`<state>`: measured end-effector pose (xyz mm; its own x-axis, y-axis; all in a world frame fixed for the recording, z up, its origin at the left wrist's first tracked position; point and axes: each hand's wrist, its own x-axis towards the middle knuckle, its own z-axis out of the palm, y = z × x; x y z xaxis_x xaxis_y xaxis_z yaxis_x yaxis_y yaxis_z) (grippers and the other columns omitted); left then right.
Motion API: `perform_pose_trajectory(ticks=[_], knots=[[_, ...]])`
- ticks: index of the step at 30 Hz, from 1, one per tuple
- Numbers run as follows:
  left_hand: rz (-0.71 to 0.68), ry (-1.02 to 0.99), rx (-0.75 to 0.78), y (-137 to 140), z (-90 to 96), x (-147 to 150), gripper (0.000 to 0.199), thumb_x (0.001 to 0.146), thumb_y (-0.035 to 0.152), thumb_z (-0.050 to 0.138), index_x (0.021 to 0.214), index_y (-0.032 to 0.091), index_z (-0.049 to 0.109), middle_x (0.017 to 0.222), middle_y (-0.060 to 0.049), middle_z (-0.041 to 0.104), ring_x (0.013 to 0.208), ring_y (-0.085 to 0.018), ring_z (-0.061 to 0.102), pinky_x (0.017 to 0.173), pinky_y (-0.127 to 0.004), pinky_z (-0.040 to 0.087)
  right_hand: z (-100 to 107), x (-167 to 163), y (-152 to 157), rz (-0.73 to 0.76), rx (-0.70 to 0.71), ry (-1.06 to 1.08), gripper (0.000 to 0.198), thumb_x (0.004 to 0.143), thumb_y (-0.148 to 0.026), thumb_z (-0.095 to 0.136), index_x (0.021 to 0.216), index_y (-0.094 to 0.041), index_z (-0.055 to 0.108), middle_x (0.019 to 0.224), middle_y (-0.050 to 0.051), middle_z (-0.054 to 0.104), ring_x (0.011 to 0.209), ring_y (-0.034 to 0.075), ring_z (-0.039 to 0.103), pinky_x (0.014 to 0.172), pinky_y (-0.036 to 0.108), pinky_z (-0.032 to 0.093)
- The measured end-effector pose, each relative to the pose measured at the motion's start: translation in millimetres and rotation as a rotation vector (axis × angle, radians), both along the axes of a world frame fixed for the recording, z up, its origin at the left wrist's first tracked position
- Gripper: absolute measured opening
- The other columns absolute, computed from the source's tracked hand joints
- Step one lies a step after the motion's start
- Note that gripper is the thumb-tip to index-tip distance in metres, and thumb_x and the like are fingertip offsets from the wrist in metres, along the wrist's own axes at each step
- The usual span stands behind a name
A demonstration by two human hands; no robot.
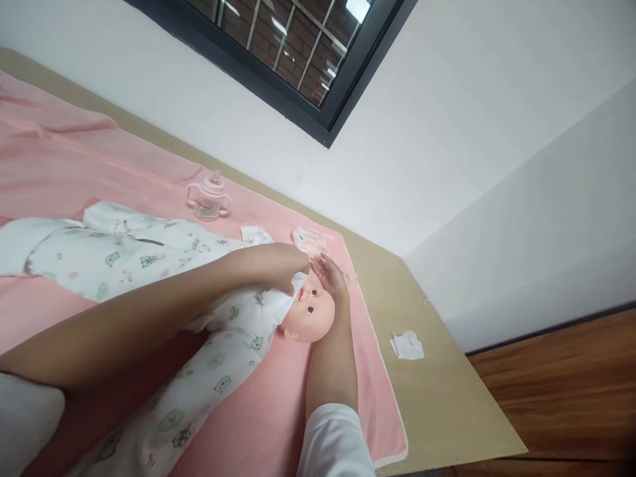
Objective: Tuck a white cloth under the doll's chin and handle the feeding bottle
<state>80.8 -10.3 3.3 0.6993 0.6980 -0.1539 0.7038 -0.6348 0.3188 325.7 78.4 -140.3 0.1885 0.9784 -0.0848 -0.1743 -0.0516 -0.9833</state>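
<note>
Pink blanket (380,404), doll (315,322) near its edge, tabletop (457,404) beyond, right grip (332,275) unclenched, left grip (283,263) at cloth (283,303), hold unclear

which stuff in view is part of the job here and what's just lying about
Seemingly part of the job:
baby doll, right hand beside its head
white cloth at its mouth, left hand there
animal-print white garment
pink blanket underneath

Seemingly lying about:
two-handled baby bottle
small packet
white tissue or cloth
</note>
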Motion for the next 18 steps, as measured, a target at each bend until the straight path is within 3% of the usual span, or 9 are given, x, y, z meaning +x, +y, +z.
perform_pose_trajectory(ticks=[7,13,18], knots=[[0.008,-0.029,0.044,7,-7.5,-1,0.009,0.072,0.025,0.058,0.072,0.019,0.052,0.074,-0.005,0.063,0.064,-0.021,0.058,0.05,-0.029,0.029,-14,-3,1,-0.053,-0.016,0.005,0.036,0.092,-0.038,0.058,0.121,-0.016,0.057,0.122,0.009,0.059,0.105,0.02,0.061,0.089,0.041,0.054],[0.023,-0.023,0.066,7,-8.1,1,0.01,0.074,0.019,0.054,0.067,0.018,0.047,0.068,-0.005,0.06,0.06,-0.019,0.055,0.051,-0.029,0.026,-30,-11,-12,-0.063,-0.032,0.003,0.033,0.095,-0.04,0.049,0.103,-0.012,0.066,0.102,0.006,0.066,0.11,0.018,0.058,0.092,0.036,0.052],[0.052,-0.029,0.082,6,-6.2,4,0.01,0.073,0.017,0.057,0.065,0.017,0.052,0.065,-0.005,0.059,0.06,-0.021,0.055,0.054,-0.029,0.028,-28,-7,-14,-0.044,-0.03,-0.003,0.035,0.092,-0.039,0.059,0.115,-0.013,0.06,0.117,0.009,0.062,0.105,0.02,0.062,0.089,0.041,0.054]])
